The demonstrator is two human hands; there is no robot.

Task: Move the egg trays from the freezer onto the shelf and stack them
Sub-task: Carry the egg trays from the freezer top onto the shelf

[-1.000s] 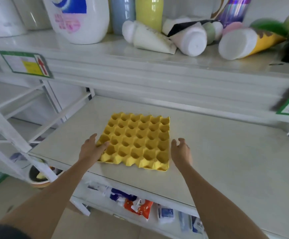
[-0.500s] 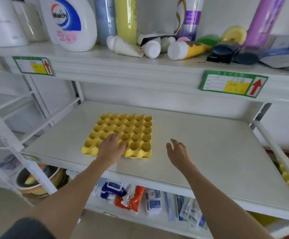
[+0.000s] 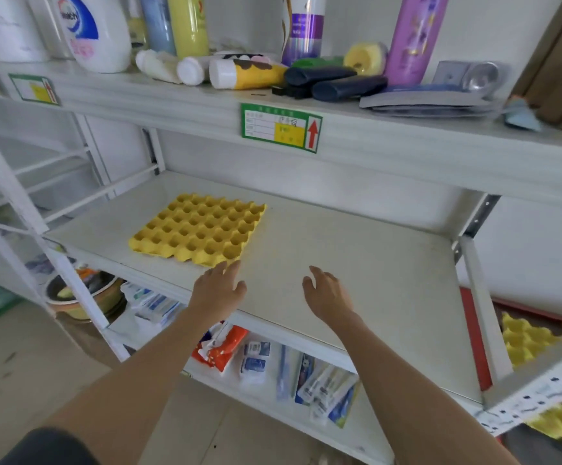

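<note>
Yellow moulded pulp makes up the single egg tray (image 3: 199, 234), which lies flat, cups up, on the left part of the pale grey shelf (image 3: 356, 263), just beyond and slightly left of the left hand (image 3: 217, 290). That hand hovers over the shelf's front edge with its grip spread and empty, fingertips close to the tray's near right corner but not touching it. To its right the right hand (image 3: 328, 297) is also spread and holds nothing, fingers loosely curled, palm turned toward the left hand, with bare shelf beneath and beyond it. Far to the right of the right hand, past the shelf's end rail, more yellow egg trays (image 3: 524, 340) show inside a red-rimmed freezer (image 3: 474, 337), only partly visible. Above both hands, the upper shelf (image 3: 373, 135) carries bottles and tubes, with a green-framed price label (image 3: 281, 127) on its front lip. Below the forearms, a lower shelf holds small packets (image 3: 256, 360), and a bowl (image 3: 81, 293) sits down to the left of the left hand.
</note>
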